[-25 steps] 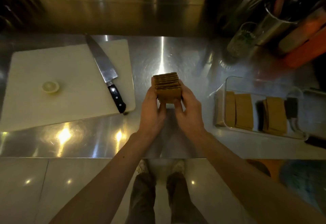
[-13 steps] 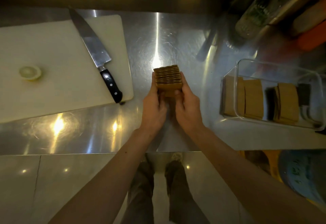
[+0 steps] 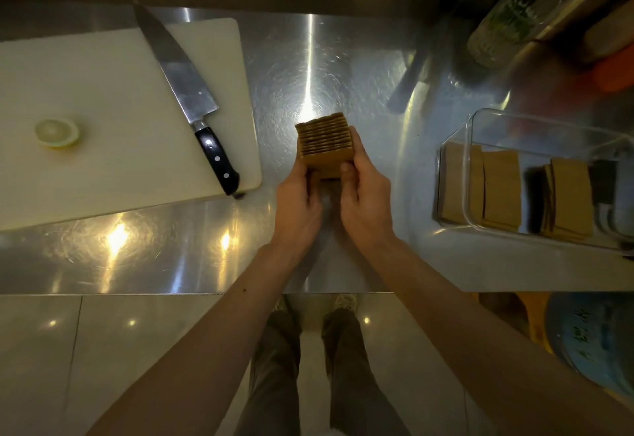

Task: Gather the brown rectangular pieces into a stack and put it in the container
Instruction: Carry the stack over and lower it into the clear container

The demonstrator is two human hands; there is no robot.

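A stack of several brown rectangular pieces [image 3: 325, 143] stands on edge on the steel counter, at its middle. My left hand [image 3: 297, 203] presses its left side and my right hand [image 3: 365, 199] presses its right side, so both hold it between them. A clear plastic container [image 3: 477, 168] sits on the counter to the right. Inside it stand more brown pieces [image 3: 499, 192] in two groups, the second group [image 3: 571, 200] further right.
A white cutting board [image 3: 109, 120] lies on the left with a large black-handled knife [image 3: 187, 92] along its right side and a pale lemon slice [image 3: 56, 132]. Glass jars and metal canisters [image 3: 507, 20] crowd the back right. The counter's front edge [image 3: 171, 293] runs below my wrists.
The view has shifted slightly; the stack stays gripped between both hands at the counter's middle.
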